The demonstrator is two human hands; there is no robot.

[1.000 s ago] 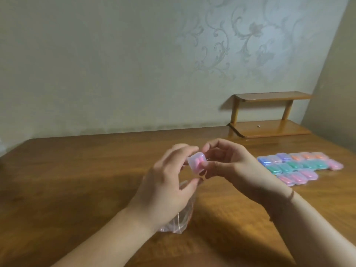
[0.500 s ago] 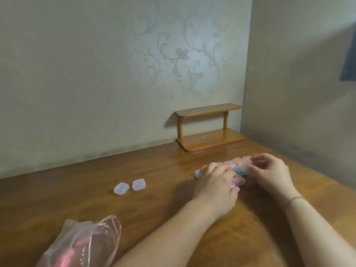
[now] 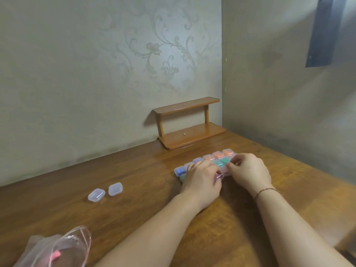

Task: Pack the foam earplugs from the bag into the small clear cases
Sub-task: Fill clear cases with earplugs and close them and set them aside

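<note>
Nearby, two empty cases (image 3: 105,192) flank the bag (image 3: 57,247).

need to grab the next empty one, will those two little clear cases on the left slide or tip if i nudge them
The two empty clear cases would probably slide rather than tip: they lie flat and low on the glossy wooden table. They look thin-walled and hold nothing, so likely very light and easy to flick away. Rounded corners and smooth plastic may make them slippery to pinch.

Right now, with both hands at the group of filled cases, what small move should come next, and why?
Probably let go of the filled case in the left hand and reach for the two empty cases. They lie unfilled, and the bag shows pink earplugs.
</note>
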